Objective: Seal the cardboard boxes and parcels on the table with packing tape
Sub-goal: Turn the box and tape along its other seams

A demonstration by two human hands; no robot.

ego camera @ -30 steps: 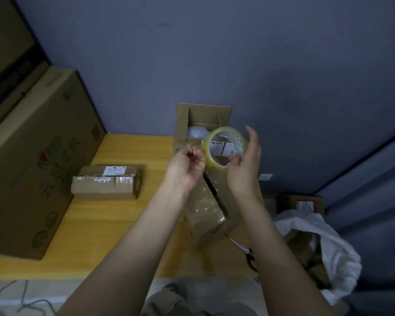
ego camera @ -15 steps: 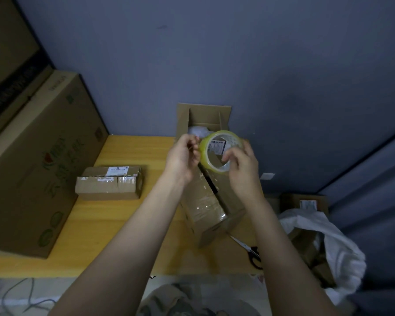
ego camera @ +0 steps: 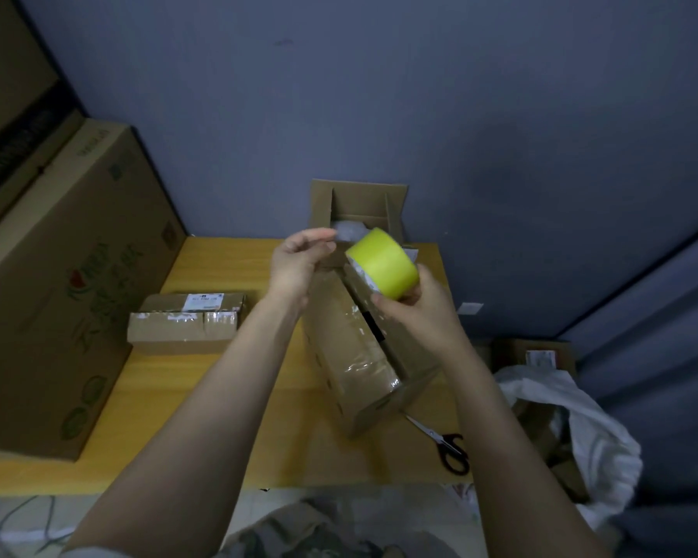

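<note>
My right hand [ego camera: 414,312] grips a yellow-green roll of packing tape [ego camera: 383,261] from below, its broad outer face turned toward me. My left hand [ego camera: 299,261] is raised just left of the roll, fingers curled with thumb and fingertips close together; whether it pinches a clear tape end I cannot tell. Under both hands a long cardboard box [ego camera: 363,356] lies on the yellow table [ego camera: 202,416], partly wrapped in glossy tape. Behind it an open box [ego camera: 359,203] stands against the wall with white filling inside. A small taped parcel [ego camera: 186,322] with a label lies to the left.
A large printed carton [ego camera: 57,283] stands at the table's left end. Black-handled scissors [ego camera: 446,443] lie near the front right edge. Right of the table, a white bag [ego camera: 573,420] and more cardboard boxes [ego camera: 536,356] sit lower down. A blue wall is behind.
The roll has turned: earlier its open core faced me, now its outer face does. My right hand shifted to grip it from below, and my left hand moved slightly away from the roll.
</note>
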